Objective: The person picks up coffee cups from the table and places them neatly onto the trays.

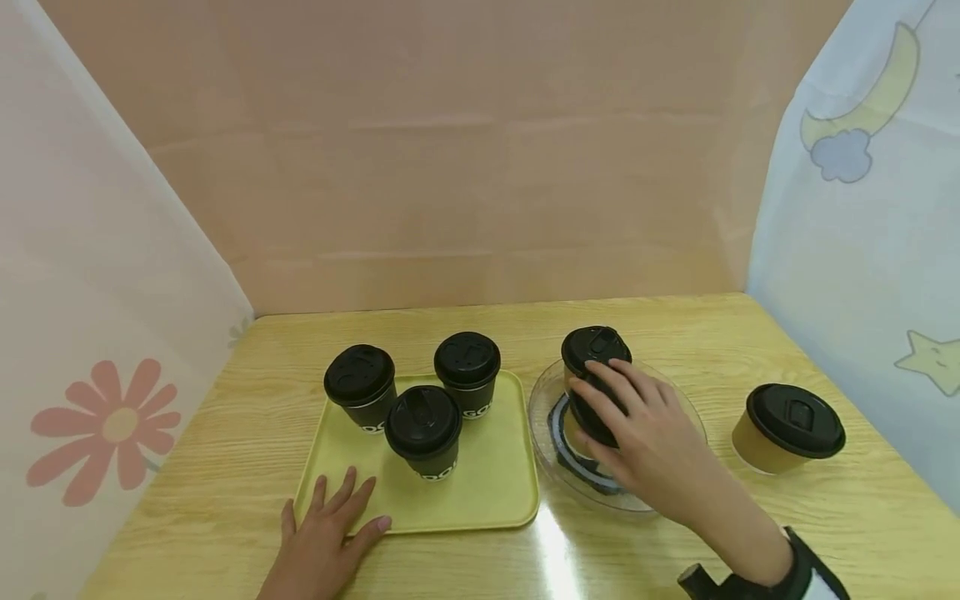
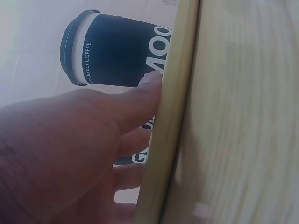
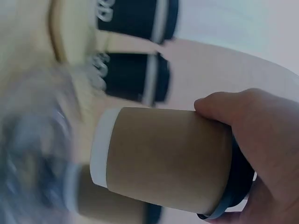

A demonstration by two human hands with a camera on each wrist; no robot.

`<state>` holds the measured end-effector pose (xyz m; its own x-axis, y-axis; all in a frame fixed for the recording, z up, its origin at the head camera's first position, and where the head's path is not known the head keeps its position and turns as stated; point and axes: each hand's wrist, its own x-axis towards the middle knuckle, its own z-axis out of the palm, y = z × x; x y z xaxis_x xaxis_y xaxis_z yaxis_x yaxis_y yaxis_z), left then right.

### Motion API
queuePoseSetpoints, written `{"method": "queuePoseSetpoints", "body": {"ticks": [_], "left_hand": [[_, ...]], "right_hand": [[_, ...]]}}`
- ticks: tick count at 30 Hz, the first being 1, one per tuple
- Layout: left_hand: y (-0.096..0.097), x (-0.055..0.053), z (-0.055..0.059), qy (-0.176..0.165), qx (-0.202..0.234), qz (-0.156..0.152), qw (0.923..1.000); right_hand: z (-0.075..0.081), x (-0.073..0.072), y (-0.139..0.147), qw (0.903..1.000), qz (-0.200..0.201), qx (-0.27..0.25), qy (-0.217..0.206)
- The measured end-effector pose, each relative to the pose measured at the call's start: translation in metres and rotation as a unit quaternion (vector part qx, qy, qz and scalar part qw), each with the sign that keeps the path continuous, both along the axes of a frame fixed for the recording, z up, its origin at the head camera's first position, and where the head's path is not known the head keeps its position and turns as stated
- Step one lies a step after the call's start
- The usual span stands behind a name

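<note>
Right of centre in the head view, the right hand (image 1: 648,433) grips a brown cup (image 3: 163,156) near its black lid, fingers and thumb clamped around it. That cup is over a clear dish (image 1: 542,398); the hand covers much of it, so I can't fairly say whether its base touches the dish. A second brown cup (image 1: 596,348) stands just behind it, and a third brown cup (image 1: 776,446) stands on the wooden table (image 1: 225,467) at the right of the frame.

At lower left, the left hand (image 1: 321,533) rests at the near edge of a yellow tray (image 1: 491,492), fingers straight and spread apart, its thumb touching the rim. Three black lidded cups are upright on the tray: a left cup (image 1: 362,385), a front cup (image 1: 423,429) and a rear cup (image 1: 467,371).
</note>
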<state>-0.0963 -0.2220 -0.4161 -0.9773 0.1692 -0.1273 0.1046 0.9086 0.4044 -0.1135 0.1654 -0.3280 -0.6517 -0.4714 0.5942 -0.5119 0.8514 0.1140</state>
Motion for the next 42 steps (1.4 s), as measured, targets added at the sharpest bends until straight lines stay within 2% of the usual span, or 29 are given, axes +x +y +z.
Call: {"method": "queuePoseSetpoints", "body": {"ticks": [6,10,17,19,22,24,27,29,31,34,36,38,39,42], "left_hand": [[0.001,-0.001,0.000,0.005,0.005,0.002,1.0000],[0.001,-0.001,0.000,0.006,-0.006,0.004,1.0000],[0.000,-0.001,0.000,0.005,-0.011,0.002,0.9999],[0.000,-0.001,0.000,0.005,-0.010,0.002,0.9999],[0.000,0.000,0.001,0.002,-0.006,0.003,1.0000],[0.000,-0.001,0.001,0.003,-0.009,0.002,1.0000],[0.000,-0.002,0.002,0.003,-0.018,-0.001,0.9998],[0.000,-0.002,0.003,0.003,-0.022,-0.001,0.9998],[0.000,-0.002,0.004,0.011,-0.020,-0.004,0.9997],[0.000,0.000,0.007,0.065,-0.014,-0.015,0.9977],[0.002,0.002,0.009,0.128,-0.010,-0.033,0.9912],[0.006,0.004,0.014,0.201,-0.004,-0.059,0.9778],[0.010,0.006,0.018,0.226,-0.001,-0.070,0.9715],[0.026,0.010,0.030,0.300,0.011,-0.129,0.9452]], "right_hand": [[-0.028,-0.014,-0.016,0.9997,0.021,0.009,-0.004],[-0.036,-0.018,-0.020,0.9994,0.017,0.021,-0.021],[-0.032,-0.016,-0.020,0.9987,0.019,0.020,-0.043],[-0.026,-0.011,-0.016,0.9987,0.027,-0.001,-0.044],[-0.014,0.000,0.001,0.9979,0.016,-0.052,-0.034],[-0.007,0.009,0.019,0.9963,-0.008,-0.084,-0.018],[-0.002,0.017,0.058,0.9911,-0.077,-0.108,0.004],[-0.004,0.019,0.087,0.9841,-0.136,-0.114,0.011],[-0.008,0.020,0.115,0.9726,-0.199,-0.121,-0.003],[-0.018,0.022,0.147,0.9507,-0.270,-0.137,-0.066],[-0.026,0.023,0.160,0.9399,-0.277,-0.158,-0.123],[-0.034,0.024,0.167,0.9356,-0.256,-0.186,-0.156],[-0.037,0.024,0.169,0.9347,-0.243,-0.199,-0.167],[-0.045,0.024,0.172,0.9367,-0.210,-0.229,-0.161]]}}
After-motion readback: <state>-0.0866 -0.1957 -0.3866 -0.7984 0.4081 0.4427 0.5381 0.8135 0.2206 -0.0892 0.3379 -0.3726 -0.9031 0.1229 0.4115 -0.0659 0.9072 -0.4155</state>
